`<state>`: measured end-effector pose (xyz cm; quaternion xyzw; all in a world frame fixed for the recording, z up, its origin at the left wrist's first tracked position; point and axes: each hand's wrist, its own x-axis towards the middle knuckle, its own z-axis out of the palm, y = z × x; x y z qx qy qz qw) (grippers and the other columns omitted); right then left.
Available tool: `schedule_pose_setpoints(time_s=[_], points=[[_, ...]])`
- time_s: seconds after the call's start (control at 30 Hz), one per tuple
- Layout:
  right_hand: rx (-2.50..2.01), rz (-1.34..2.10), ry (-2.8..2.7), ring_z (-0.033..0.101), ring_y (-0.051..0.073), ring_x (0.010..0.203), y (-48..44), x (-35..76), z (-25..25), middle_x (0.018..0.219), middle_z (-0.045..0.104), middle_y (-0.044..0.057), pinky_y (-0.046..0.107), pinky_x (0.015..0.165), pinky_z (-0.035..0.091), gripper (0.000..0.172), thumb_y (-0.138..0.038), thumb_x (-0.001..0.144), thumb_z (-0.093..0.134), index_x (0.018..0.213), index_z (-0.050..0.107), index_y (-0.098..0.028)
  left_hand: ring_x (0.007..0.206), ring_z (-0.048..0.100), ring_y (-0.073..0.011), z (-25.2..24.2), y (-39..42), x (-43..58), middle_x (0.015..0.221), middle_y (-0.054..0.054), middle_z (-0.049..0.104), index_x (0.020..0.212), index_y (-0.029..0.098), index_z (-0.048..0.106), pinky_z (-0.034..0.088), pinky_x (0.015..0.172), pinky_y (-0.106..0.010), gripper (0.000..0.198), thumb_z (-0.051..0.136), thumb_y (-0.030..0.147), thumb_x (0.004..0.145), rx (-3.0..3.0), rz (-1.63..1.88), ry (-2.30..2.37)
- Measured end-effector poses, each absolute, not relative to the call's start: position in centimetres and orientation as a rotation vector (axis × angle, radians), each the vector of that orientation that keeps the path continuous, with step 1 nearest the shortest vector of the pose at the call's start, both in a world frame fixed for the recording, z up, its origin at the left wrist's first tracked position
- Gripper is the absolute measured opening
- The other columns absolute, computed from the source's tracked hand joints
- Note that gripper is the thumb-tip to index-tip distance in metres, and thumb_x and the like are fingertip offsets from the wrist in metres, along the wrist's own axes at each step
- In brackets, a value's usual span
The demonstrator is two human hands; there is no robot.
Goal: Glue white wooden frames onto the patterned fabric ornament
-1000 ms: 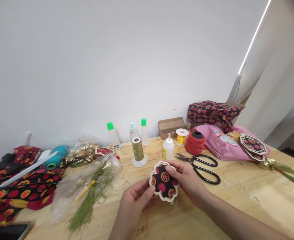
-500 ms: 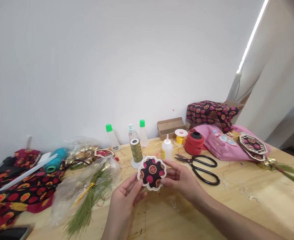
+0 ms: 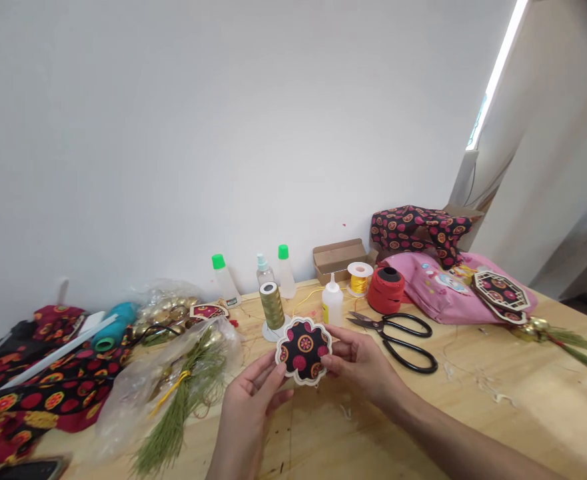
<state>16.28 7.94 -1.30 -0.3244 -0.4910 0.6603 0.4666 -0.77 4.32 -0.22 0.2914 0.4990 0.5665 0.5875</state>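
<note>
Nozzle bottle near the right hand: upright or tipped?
Upright: the bottle stands with its nozzle pointing up, beyond the right hand.

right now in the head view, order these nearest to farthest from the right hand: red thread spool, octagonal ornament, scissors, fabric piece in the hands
1. Fabric piece, touching the right hand
2. Scissors, beyond, rightward
3. Red thread spool, behind the scissors
4. Octagonal ornament, far right

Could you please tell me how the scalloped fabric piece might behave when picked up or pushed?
The scalloped piece is probably stiff: it looks flat though the left hand and right hand hold it only by its edges. It may be light, since a pinch at each side supports it. Laid flat, it would probably slide, not roll, given its broad face.
</note>
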Motion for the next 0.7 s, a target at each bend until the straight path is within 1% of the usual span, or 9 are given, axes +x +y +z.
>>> schedule_pose_setpoints(time_s=[0.1,0.2,0.27,0.37,0.47,0.57,0.7], points=[[-0.791,1.619,-1.195,0.052,0.009,0.052,7.9,16.3,-1.1,0.057,0.062,-0.004,0.022,0.053,0.039,0.056,-0.032,0.059,0.076,0.109,0.059,-0.014,0.079,0.066,-0.0191,-0.2,4.2,-1.0,0.092,-0.007,0.072,0.097,0.015,0.066,0.054,0.062,-0.025,0.035,0.074,0.025,0.064,0.750,1.306,1.082],[-0.752,1.635,-1.225,0.057,0.011,0.057,7.8,16.4,-0.8,0.066,0.067,0.000,0.023,0.054,0.040,0.047,-0.032,0.060,0.075,0.103,0.064,-0.016,0.089,0.064,-0.0219,-0.1,4.0,-1.1,0.099,-0.009,0.070,0.100,0.015,0.066,0.053,0.070,-0.027,0.035,0.071,0.025,0.067,0.802,1.305,1.017],[-0.714,1.643,-1.240,0.058,0.012,0.061,7.8,16.5,-0.7,0.073,0.069,0.001,0.023,0.055,0.040,0.042,-0.031,0.061,0.076,0.100,0.066,-0.018,0.093,0.063,-0.0238,0.3,3.8,-1.1,0.101,-0.010,0.069,0.100,0.015,0.066,0.052,0.073,-0.029,0.036,0.071,0.027,0.066,0.806,1.326,0.997],[-0.664,1.654,-1.243,0.060,0.012,0.065,7.7,16.5,-0.5,0.075,0.071,0.001,0.022,0.057,0.042,0.038,-0.029,0.061,0.076,0.098,0.068,-0.020,0.099,0.061,-0.0266,1.0,3.7,-1.0,0.101,-0.011,0.069,0.098,0.015,0.068,0.050,0.079,-0.030,0.038,0.073,0.028,0.062,0.833,1.378,0.979],[-0.622,1.661,-1.243,0.063,0.015,0.072,7.7,16.5,-0.4,0.079,0.071,0.001,0.027,0.067,0.047,0.035,-0.027,0.061,0.076,0.095,0.069,-0.021,0.102,0.059,-0.0266,1.4,3.7,-1.0,0.099,-0.010,0.070,0.096,0.017,0.069,0.048,0.086,-0.030,0.039,0.076,0.027,0.059,0.891,1.408,0.995],[-0.578,1.672,-1.250,0.065,0.017,0.079,7.6,16.5,-0.4,0.083,0.072,0.001,0.032,0.080,0.046,0.035,-0.027,0.061,0.076,0.095,0.070,-0.022,0.098,0.062,-0.0246,1.3,3.9,-1.0,0.098,-0.008,0.071,0.091,0.019,0.070,0.050,0.083,-0.028,0.038,0.079,0.026,0.054,0.914,1.426,1.014],[-0.575,1.717,-1.270,0.066,0.019,0.079,7.4,16.2,-0.7,0.082,0.072,0.001,0.035,0.082,0.047,0.037,-0.026,0.062,0.076,0.098,0.069,-0.023,0.089,0.065,-0.0245,1.0,4.3,-1.0,0.092,-0.007,0.073,0.086,0.019,0.071,0.053,0.076,-0.028,0.039,0.082,0.027,0.049,0.895,1.442,1.084]])
